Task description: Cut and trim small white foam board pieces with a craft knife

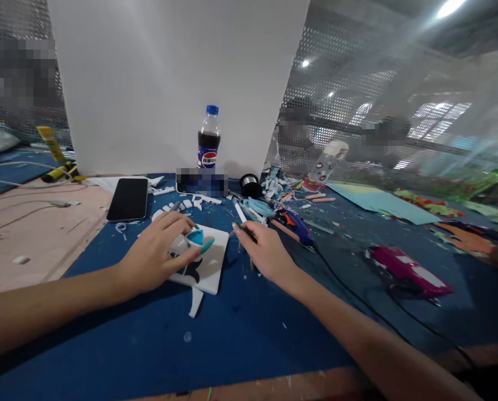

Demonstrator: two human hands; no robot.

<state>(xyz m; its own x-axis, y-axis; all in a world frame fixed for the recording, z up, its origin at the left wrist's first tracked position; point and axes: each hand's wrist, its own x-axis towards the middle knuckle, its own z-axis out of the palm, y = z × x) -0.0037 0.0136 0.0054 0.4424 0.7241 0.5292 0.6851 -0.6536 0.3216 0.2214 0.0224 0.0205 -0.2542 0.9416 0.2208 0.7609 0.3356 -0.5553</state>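
Observation:
My left hand (159, 253) rests on a white foam board (209, 267) lying on the blue mat (240, 328). Its fingers pinch a small teal and white cut-out piece (199, 239) on the board. A black painted shape shows on the board under that hand. My right hand (263, 250) lies just right of the board, fingers closed round a thin dark pen-like tool (244, 231) whose tip points left toward the board.
A black phone (127, 199) lies at the back left, a cola bottle (208, 137) stands before a white backboard (177, 83). Foam scraps, a black tape roll (250, 185), a blue glue gun (298, 225) with its cord, coloured paper (378, 200) and a magenta toy car (408, 271) lie to the right.

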